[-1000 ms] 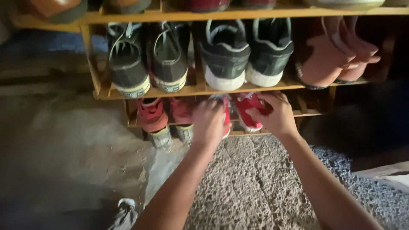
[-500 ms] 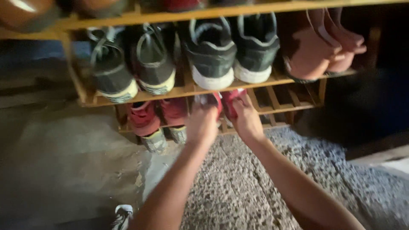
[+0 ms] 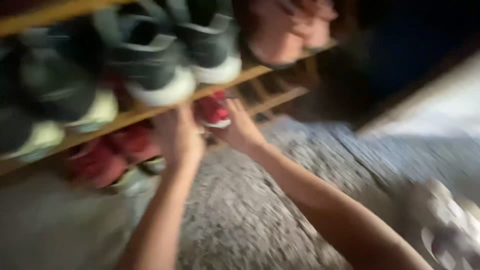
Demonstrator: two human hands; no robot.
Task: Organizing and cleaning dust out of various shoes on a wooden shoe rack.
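We are mid-placement, it seems: our right hand (image 3: 241, 131) pinches the red shoe (image 3: 214, 111) at the lower shelf (image 3: 272, 100) of the wooden rack, our left hand (image 3: 176, 136) beside it with its grip too blurred to tell, so seating the shoe squarely should follow.

View swings right — blurred, tilted.

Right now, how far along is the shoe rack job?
Done: dark sneakers and pinkish shoes sit on the upper shelf, red shoes at the lower left. In hand: both the left hand and right hand are at a red shoe on the lower shelf; blur hides the grip. Left: the slats beside it are bare.
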